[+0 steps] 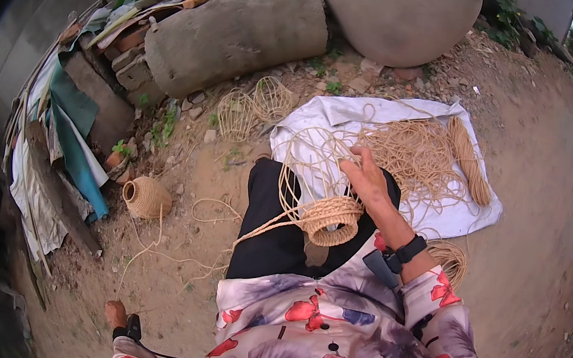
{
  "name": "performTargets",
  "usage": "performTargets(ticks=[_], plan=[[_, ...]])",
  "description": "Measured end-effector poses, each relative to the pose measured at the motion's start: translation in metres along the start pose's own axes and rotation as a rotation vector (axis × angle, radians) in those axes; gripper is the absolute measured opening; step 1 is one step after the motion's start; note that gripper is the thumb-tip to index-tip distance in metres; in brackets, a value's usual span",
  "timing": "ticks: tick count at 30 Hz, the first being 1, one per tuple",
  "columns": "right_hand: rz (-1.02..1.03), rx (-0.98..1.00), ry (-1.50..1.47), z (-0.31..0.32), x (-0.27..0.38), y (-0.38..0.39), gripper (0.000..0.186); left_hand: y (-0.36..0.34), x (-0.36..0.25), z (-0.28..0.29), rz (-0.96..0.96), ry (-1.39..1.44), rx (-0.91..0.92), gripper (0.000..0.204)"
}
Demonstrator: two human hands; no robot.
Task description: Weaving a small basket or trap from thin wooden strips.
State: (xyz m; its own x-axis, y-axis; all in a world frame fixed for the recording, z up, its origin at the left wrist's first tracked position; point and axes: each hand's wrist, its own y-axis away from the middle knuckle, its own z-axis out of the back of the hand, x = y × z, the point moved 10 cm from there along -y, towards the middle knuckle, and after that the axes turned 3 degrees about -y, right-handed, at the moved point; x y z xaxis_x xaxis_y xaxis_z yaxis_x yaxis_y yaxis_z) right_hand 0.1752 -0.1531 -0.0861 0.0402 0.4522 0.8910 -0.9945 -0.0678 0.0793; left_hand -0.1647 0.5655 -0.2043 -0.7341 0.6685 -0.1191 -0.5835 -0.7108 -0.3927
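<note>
On my lap rests a partly woven basket (331,218), its tan cord wound round a ring-shaped end and its thin frame wires (292,172) standing bare beyond the weave. My right hand (365,179) grips those wires on the far right side. Out at the lower left, my left hand (115,314) is closed, with a thin strand of cord (124,277) running into it. Two cords stretch from the weave across my left thigh toward the ground. How the fingers hold the strand is too small to see.
A finished-looking woven pot (147,197) lies at left. Two bare wire frames (253,107) sit beyond my knees. A white sheet (475,216) bears loose cord (410,156) and a bundled hank (468,161). A cord coil (449,259) lies at my right; a concrete cylinder (241,33) stands behind.
</note>
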Motion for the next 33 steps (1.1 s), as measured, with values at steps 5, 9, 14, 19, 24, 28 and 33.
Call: performTargets(ticks=[5, 9, 14, 19, 24, 28, 33], plan=[[-0.175, 0.290, -0.460, 0.010, -0.006, 0.010, 0.058, 0.056, -0.135, 0.044, -0.003, 0.518, 0.402, 0.022], [-0.131, 0.341, -0.566, 0.010, 0.035, 0.013, 0.052, 0.138, -0.335, 0.130, -0.141, 1.095, 0.783, 0.023], [-0.061, 0.361, -0.600, 0.001, 0.074, 0.019, 0.048, 0.235, -0.472, 0.180, -0.258, 1.172, 1.434, 0.025], [0.067, 0.415, -0.473, -0.020, 0.080, 0.023, 0.041, 0.243, -0.472, 0.157, 0.042, 1.476, 1.465, 0.029], [0.303, 0.406, -0.343, -0.035, 0.082, 0.037, 0.030, 0.239, -0.483, 0.163, 0.303, 1.822, 1.485, 0.036], [0.565, 0.247, -0.162, -0.027, 0.099, 0.053, 0.025, 0.207, -0.511, 0.167, 0.165, 1.889, 1.369, 0.026], [0.768, -0.449, 0.196, 0.027, 0.121, 0.078, 0.024, 0.173, -0.545, 0.182, -0.398, 1.270, 1.056, 0.018]])
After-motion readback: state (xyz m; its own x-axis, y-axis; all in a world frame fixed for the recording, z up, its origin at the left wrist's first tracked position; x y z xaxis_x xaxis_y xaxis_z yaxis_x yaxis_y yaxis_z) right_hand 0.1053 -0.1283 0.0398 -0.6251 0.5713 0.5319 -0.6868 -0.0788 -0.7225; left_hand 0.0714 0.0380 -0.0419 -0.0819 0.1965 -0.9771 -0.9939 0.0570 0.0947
